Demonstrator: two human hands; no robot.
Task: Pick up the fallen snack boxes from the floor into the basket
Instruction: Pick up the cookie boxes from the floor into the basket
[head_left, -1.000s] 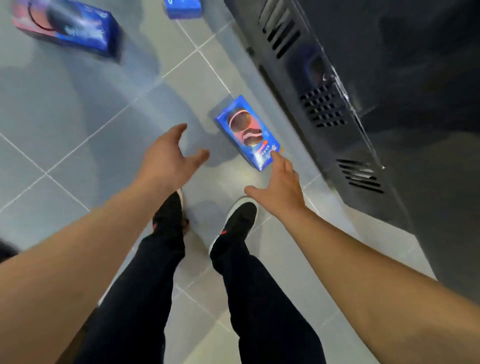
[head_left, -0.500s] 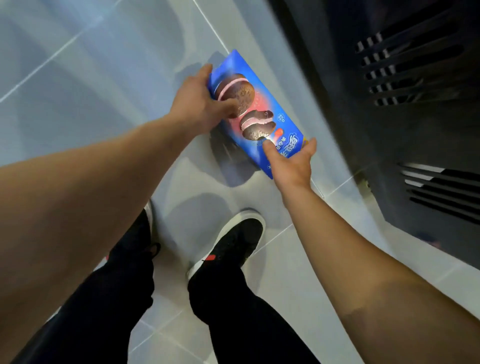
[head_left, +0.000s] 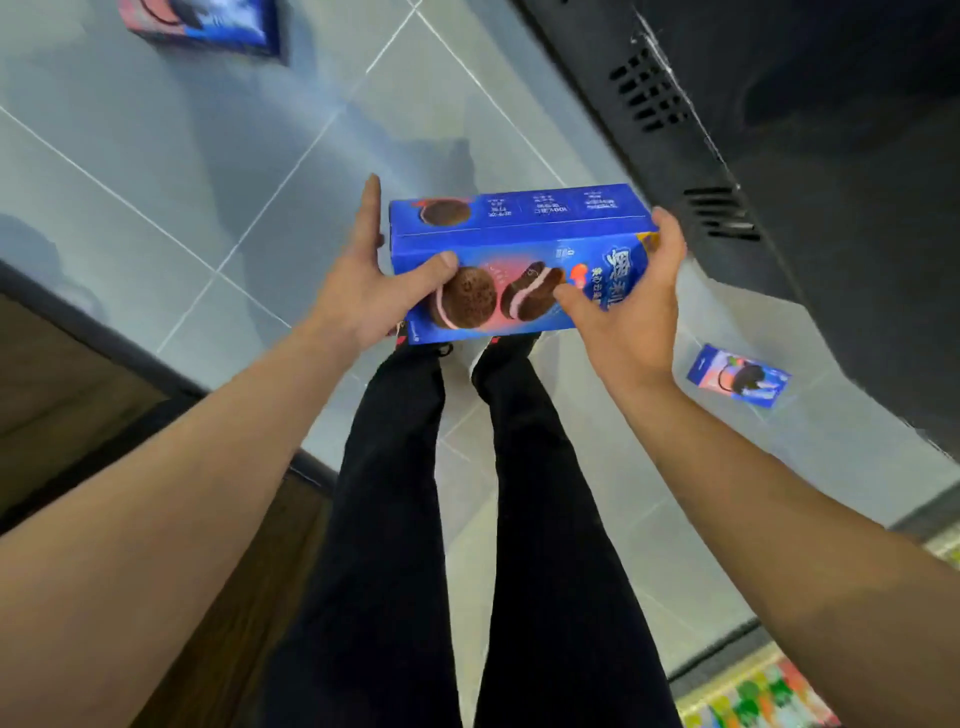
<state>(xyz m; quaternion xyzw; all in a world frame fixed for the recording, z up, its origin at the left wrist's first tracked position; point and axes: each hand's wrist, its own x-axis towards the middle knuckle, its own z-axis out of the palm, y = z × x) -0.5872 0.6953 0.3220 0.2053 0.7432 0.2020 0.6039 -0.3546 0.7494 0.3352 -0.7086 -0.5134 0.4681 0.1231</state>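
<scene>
a: head view first. which step is this?

b: the carry. a blue snack box (head_left: 519, 260) is off the floor, held lengthwise between both hands above the person's legs. the left hand (head_left: 363, 291) grips one end, thumb pressed on the printed front, fingers (head_left: 371, 208) reaching straight up behind it. the right hand (head_left: 634, 317) cups the other end, thumb on the front, fingers (head_left: 670, 234) curled round the far corner.

a: so both are grasping the box, neither released?

b: yes, both are on it.

a: and the rest?

b: two more lie on the tiled floor (head_left: 156, 156): a second box (head_left: 737, 376) just right of the right-hand fingers, and a third box (head_left: 202, 23) well beyond the left-hand fingers.

a: next move?

b: i'd judge it calls for turning to the basket, which isn't in sight here, lowering this box in, then coming back for the others.
</scene>
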